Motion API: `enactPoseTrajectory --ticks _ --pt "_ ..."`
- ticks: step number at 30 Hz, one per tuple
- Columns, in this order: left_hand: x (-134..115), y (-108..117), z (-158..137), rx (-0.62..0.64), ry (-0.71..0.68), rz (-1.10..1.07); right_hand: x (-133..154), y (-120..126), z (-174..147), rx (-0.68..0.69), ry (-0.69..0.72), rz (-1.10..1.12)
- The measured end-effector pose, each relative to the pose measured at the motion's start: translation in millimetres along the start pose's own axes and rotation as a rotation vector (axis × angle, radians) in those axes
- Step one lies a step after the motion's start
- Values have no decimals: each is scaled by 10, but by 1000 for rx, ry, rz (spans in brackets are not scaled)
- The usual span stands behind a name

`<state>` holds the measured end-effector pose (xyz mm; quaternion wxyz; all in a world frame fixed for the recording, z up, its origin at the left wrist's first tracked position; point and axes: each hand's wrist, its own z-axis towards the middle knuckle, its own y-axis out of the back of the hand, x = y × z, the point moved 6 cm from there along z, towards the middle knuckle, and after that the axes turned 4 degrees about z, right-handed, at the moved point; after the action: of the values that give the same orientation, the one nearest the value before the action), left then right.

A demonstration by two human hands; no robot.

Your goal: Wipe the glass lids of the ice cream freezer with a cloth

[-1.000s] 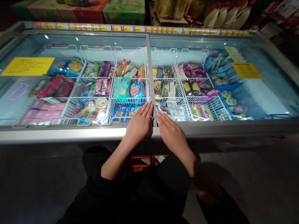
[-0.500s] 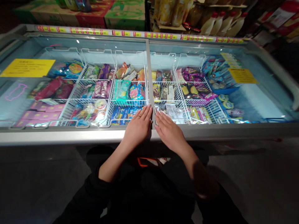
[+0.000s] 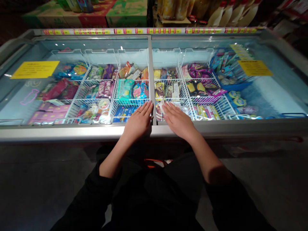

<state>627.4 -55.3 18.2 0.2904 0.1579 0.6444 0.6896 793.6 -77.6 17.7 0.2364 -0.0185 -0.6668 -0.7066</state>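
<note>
My left hand lies flat, fingers stretched out, on the glass lid of a chest freezer, just left of the central metal divider. One finger wears a ring. To the right of the divider, my right hand also lies flat on the glass. A small white piece, like a tissue or wipe, shows at its fingertips; the rest of it is hidden under the hand. Beneath the glass, white wire baskets hold packaged ice creams, with blue packs under my left hand.
Yellow notices are on the glass at both sides. The freezer's silver front rim runs across below my hands. Price labels line the back edge. Cartons and bottles stand behind.
My right hand has slid right, away from the divider, and a little farther forward, with the white piece moving along. My left hand stays beside the divider. The view has shifted slightly.
</note>
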Motion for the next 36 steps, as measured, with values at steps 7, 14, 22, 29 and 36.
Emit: enactPoseTrajectory --ticks 7,14,22,29,36 --pt "21 -6 15 -7 -3 -20 127 -98 207 24 65 19" --pt "35 1 9 -17 2 -41 -125 163 -359 -76 22 34" --pt "58 4 22 -54 12 -76 351 -59 -219 -220 32 -5" --pt "65 4 29 -61 6 -86 240 5 -648 -338 92 -1" --pt "64 13 20 -88 9 -92 421 -1 -890 -557 164 83"
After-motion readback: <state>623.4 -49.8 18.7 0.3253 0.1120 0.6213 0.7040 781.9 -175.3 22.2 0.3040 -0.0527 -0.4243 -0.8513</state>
